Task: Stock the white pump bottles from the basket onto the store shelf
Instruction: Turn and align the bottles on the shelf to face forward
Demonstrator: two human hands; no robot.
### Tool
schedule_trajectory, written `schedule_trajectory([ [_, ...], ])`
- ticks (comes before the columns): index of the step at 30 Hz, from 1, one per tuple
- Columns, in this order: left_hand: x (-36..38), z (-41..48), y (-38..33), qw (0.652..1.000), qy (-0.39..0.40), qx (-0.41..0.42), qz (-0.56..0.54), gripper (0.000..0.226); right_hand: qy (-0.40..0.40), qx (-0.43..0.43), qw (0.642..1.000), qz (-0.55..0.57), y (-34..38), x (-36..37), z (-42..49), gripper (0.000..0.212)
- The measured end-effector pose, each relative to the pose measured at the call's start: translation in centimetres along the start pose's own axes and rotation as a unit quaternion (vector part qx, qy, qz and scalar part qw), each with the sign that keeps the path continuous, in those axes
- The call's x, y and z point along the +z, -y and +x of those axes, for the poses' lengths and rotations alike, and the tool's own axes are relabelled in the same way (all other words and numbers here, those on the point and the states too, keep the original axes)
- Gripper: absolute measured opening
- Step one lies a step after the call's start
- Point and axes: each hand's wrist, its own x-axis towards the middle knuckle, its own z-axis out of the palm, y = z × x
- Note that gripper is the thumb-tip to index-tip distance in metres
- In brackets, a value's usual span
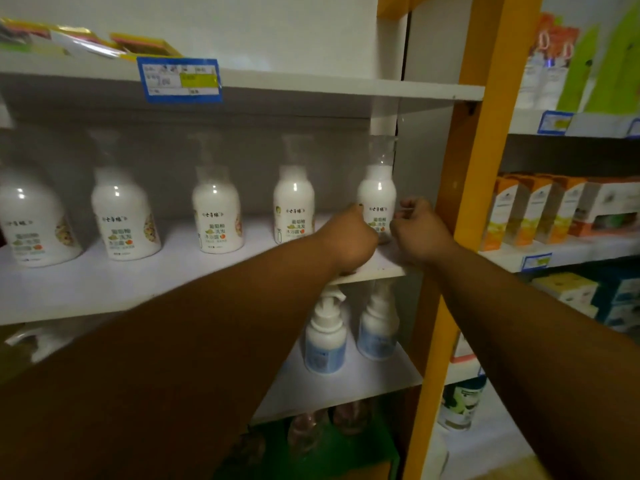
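Five white pump bottles stand on the shelf. Your left hand grips the last bottle beside the orange post; your right hand curls beside it, grip unclear. Remaining stock unseen.

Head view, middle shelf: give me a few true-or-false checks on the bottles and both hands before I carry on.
1. Five white plastic pump bottles stand upright in a row on the white middle shelf. True.
2. Both hands are at the leftmost bottle. False: the left hand and right hand are at the rightmost bottle, beside the orange upright post.
3. A blue price tag hangs on the upper shelf's front edge. True.
4. The shelf below holds no bottles. False: two white pump bottles with blue labels stand there.
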Motion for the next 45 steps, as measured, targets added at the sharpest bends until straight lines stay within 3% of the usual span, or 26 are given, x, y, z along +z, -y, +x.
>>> schedule_trajectory([
  [5, 0.7, 1.0, 1.0, 0.999, 0.005, -0.041, -0.027, 0.048, 0.069, -0.012, 0.997, -0.014, -0.5, -0.3, 0.5, 0.043],
  [13, 1.0, 1.7, 0.9, 0.997, -0.006, -0.079, -0.022, 0.045, 0.134, -0.029, 0.990, -0.023, -0.1, 0.0, 0.2, 0.063],
  [24, 0.7, 0.8, 1.4, 0.999, -0.014, -0.047, 0.001, 0.045, 0.124, -0.045, 0.991, -0.036, -0.3, 0.6, 0.2, 0.064],
  [28, -0.1, 0.5, 1.7, 0.995, -0.013, -0.068, -0.067, 0.043, 0.123, -0.045, 0.991, -0.037, -0.8, 0.9, 0.6, 0.060],
  [33, 0.4, 0.7, 1.2, 0.999, 0.006, -0.054, -0.005, 0.045, 0.117, -0.046, 0.991, -0.037, -1.0, 0.9, 0.7, 0.052],
  [39, 0.3, 0.9, 1.7, 0.998, 0.004, -0.054, -0.034, 0.055, 0.110, -0.036, 0.993, -0.038, -1.2, 0.9, 0.9, 0.047],
  [45, 0.3, 0.8, 1.5, 0.999, 0.000, -0.032, -0.021, 0.048, 0.130, -0.032, 0.990, -0.041, -1.2, 0.9, 1.3, 0.050],
])
